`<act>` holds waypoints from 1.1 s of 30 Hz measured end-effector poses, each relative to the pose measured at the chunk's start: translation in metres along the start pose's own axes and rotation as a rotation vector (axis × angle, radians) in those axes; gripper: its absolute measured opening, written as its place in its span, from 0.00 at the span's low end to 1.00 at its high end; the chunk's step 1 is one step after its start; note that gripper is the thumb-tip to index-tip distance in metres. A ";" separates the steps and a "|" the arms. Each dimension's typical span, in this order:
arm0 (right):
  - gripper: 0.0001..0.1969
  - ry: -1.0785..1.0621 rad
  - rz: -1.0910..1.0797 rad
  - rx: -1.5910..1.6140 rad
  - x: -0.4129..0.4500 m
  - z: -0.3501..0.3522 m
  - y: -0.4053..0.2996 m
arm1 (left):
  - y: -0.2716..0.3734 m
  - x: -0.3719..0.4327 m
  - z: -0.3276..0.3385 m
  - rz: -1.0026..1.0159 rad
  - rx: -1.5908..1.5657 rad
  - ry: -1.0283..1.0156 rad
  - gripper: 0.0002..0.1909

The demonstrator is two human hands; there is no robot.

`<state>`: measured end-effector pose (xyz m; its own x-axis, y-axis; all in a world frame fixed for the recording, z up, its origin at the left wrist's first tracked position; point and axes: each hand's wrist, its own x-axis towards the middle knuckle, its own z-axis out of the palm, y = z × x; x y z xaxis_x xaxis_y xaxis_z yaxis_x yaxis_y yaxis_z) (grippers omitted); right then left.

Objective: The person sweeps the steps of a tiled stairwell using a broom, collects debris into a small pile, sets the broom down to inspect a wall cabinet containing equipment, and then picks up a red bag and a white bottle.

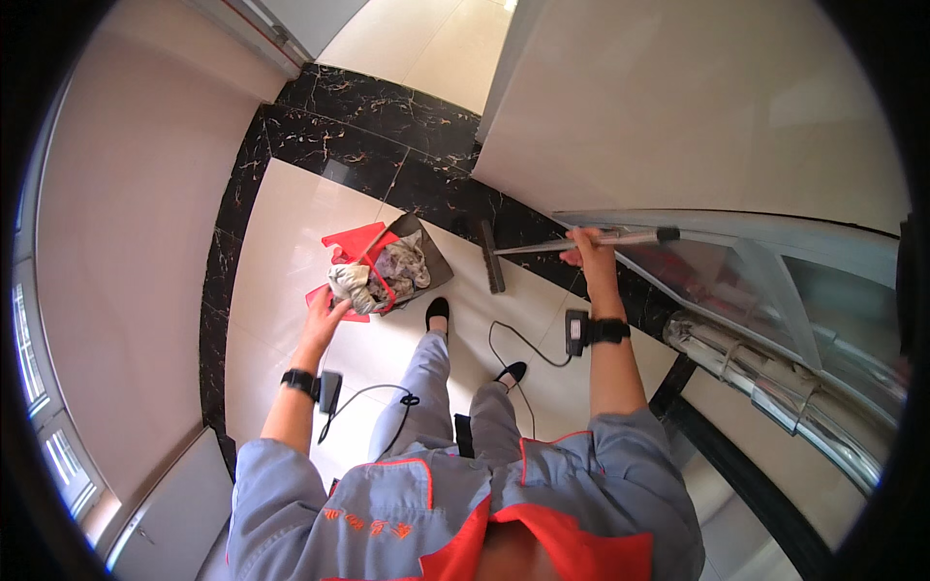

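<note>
My right hand (592, 258) grips the pale handle (632, 237) of a broom, whose black-capped end points right. The broom's dark, narrow head (492, 258) is by the edge between cream tile and black marble. On the left, my left hand (323, 319) holds a bunched whitish cloth (350, 283) over a dark grey dustpan (432, 269). Crumpled, stained rags (402, 263) lie in the dustpan. A red plastic item (356, 243), perhaps a bag or basket, is beside and partly under the cloths. Whether my left fingers also hold the dustpan's handle is hidden.
A black marble border (341, 145) edges the cream floor tiles (283, 240). A pale wall (145, 181) with windows (33, 348) stands left. At right are a wall panel (697, 109), a clear-sided case (697, 269) and a wrapped metal pipe (770, 385). Cables (527, 345) hang from my wrist devices.
</note>
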<state>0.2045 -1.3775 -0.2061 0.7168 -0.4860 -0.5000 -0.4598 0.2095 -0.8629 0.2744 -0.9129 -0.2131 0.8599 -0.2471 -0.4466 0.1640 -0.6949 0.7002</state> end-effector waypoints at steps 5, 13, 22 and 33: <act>0.14 0.051 0.090 -0.272 -0.085 -0.003 -0.030 | -0.016 0.026 0.005 -0.207 -0.248 -0.315 0.21; 0.11 -0.321 0.162 -0.045 -0.158 -0.002 -0.097 | -0.043 0.002 -0.035 -0.331 -0.353 -0.302 0.21; 0.09 -0.447 0.425 0.179 -0.173 0.019 -0.081 | -0.016 -0.096 -0.093 -0.336 -0.645 -0.007 0.23; 0.18 -0.685 0.404 0.311 -0.130 0.044 -0.072 | -0.043 -0.199 -0.111 -0.444 -0.829 0.427 0.13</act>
<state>0.1678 -1.2921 -0.0827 0.7338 0.2758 -0.6208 -0.6552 0.5287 -0.5396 0.1496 -0.7589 -0.0925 0.7139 0.2906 -0.6371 0.6513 0.0585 0.7566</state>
